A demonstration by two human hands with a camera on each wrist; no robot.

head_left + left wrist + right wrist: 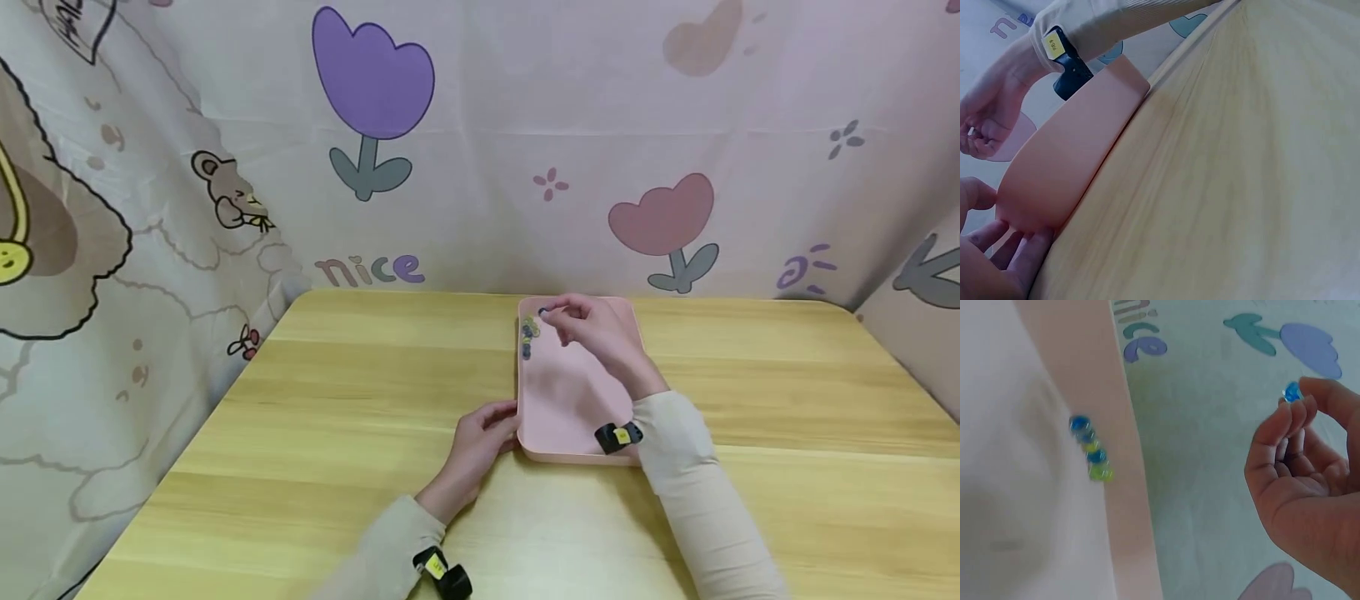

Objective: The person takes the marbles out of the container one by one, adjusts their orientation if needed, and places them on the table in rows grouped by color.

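Observation:
A shallow pink tray point(555, 421) lies on the table. Inside it, along the left wall near the far corner, small shiny see-through beads point(1094, 455) in blue and yellow-green sit in a short row. Above that corner my right hand point(603, 337) pinches one blue bead point(1292, 392) between thumb and fingertips, apart from the row. My left hand point(476, 446) holds the tray's left side near its front corner. In the left wrist view its thumb is at the upper edge of the wall and its fingers point(1029, 253) are low against it.
The tray stands on a light wooden table point(360, 392), close to its far edge. A patterned cloth point(495, 167) with flowers and lettering hangs behind the table and at the sides. A small dark camera point(618, 437) is strapped on each wrist.

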